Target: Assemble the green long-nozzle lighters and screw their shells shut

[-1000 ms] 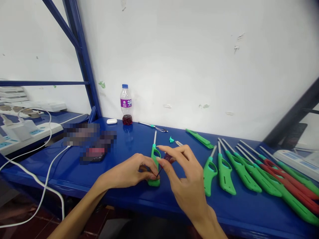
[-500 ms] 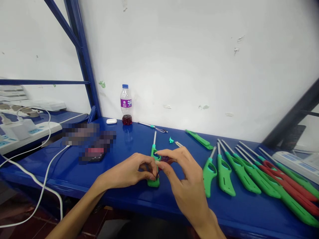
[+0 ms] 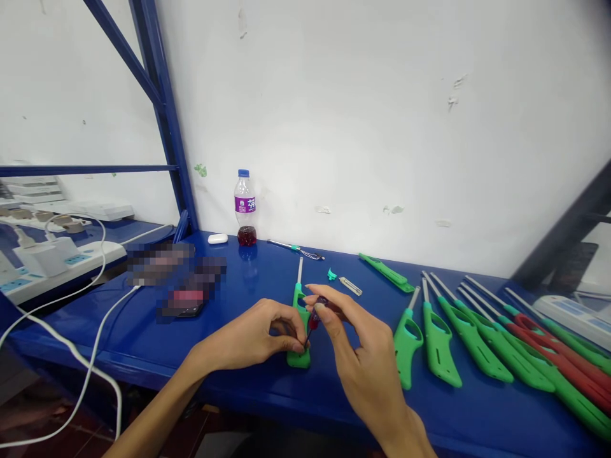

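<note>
A green lighter with a thin metal nozzle lies on the blue table, nozzle toward the wall. My right hand grips a small screwdriver with a dark red handle, its tip pointing down at the lower part of the lighter. My left hand is closed beside that tip, thumb and forefinger pressed together over the lighter; whatever they hold is too small to make out. Behind the lighter lie a small teal piece and a clear narrow part.
Several green and red lighters lie in a row at right. Near the wall are a green shell, a nozzle with wires, a bottle and a white case. Blurred items and white cables lie left.
My right hand has shifted its hold, and the screwdriver handle now stands more upright and shows better. The view has moved slightly, uncovering the clear part.
</note>
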Action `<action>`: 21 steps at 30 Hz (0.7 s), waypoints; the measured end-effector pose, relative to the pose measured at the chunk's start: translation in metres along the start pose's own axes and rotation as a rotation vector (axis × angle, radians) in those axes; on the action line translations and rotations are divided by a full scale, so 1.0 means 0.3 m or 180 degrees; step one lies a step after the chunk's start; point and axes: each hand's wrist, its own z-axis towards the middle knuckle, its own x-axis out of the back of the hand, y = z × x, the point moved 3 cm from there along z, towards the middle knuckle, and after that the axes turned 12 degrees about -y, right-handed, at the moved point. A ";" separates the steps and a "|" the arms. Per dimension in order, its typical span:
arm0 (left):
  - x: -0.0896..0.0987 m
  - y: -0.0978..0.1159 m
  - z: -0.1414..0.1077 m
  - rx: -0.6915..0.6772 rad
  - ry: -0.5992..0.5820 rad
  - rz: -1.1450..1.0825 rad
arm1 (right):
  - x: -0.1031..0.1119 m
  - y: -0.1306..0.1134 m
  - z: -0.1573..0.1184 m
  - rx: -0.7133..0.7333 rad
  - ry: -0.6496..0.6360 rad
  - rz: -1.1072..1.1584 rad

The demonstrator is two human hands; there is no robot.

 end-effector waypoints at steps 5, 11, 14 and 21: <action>-0.001 0.004 0.000 -0.0023 -0.0004 0.0128 | -0.004 0.009 -0.006 -0.0002 -0.0049 -0.0098; 0.001 0.015 0.001 -0.0076 0.0003 0.0295 | 0.000 0.005 -0.010 -0.0043 0.0088 -0.0142; 0.001 0.010 0.002 -0.0069 -0.0018 0.0298 | 0.010 0.001 -0.006 -0.0008 -0.0088 -0.0152; 0.003 0.000 0.002 -0.0044 0.0000 0.0307 | 0.009 -0.002 -0.005 0.0093 -0.0333 -0.0107</action>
